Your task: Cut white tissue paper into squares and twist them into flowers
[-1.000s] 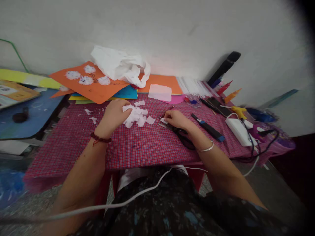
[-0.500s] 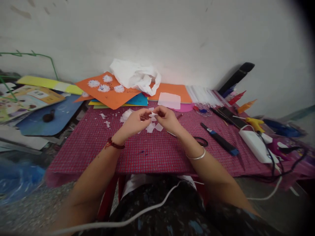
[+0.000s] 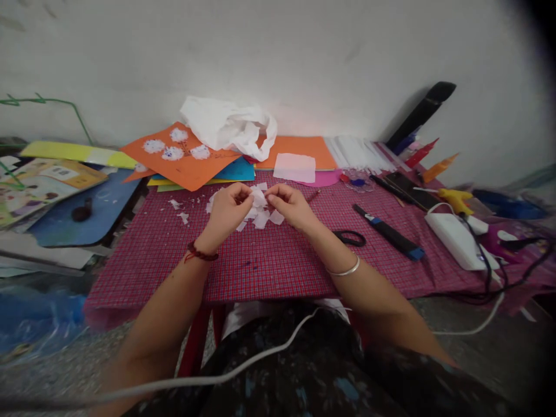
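Observation:
My left hand (image 3: 230,209) is closed in a pinch at a small piece of white paper (image 3: 259,198), over the pile. Facing it, my right hand (image 3: 292,207) pinches at the other side of the same piece, thumb and forefinger together. Under and around my fingers lies a loose pile of small white paper squares (image 3: 261,220), partly hidden by my left hand. Black-handled scissors (image 3: 351,237) lie beside my right wrist, their blades covered by the arm. A pencil (image 3: 313,196) rests just past my right hand.
Behind are an orange sheet with white flowers (image 3: 186,165), crumpled white tissue (image 3: 226,124) and a pale pink sheet (image 3: 295,168). To the right lie a utility knife (image 3: 388,233), a yellow glue gun (image 3: 456,201) and a white power strip (image 3: 456,240) with cables. Paper scraps (image 3: 183,218) lie left.
My right hand has come from beside the scissors with a paper piece to meet my left hand over the pile. Since half a second ago, the fingertips have drawn slightly apart around the piece.

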The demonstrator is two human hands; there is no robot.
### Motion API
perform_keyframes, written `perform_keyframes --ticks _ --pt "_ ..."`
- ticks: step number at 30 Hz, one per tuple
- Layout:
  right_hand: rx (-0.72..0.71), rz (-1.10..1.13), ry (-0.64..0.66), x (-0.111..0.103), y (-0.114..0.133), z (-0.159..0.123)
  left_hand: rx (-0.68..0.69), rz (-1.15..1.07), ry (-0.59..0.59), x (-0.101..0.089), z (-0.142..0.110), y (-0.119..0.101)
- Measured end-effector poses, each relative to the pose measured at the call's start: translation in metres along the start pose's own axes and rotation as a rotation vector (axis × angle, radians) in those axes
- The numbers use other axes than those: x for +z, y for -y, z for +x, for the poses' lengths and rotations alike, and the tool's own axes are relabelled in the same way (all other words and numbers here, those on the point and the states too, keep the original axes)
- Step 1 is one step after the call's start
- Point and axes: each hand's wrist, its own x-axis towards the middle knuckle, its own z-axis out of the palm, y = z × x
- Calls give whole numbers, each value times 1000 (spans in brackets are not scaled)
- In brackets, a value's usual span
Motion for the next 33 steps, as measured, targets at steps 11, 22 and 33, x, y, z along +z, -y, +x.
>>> perform_keyframes --ticks 11,22,33 --pt "10 1 30 3 1 -3 91 239 39 4 -7 -9" --pt "81 129 111 4 -4 -2 -394 -563 272 -5 -2 -20" --pt "-13 -101 141 4 1 -5 -449 -614 317 1 -3 -12"
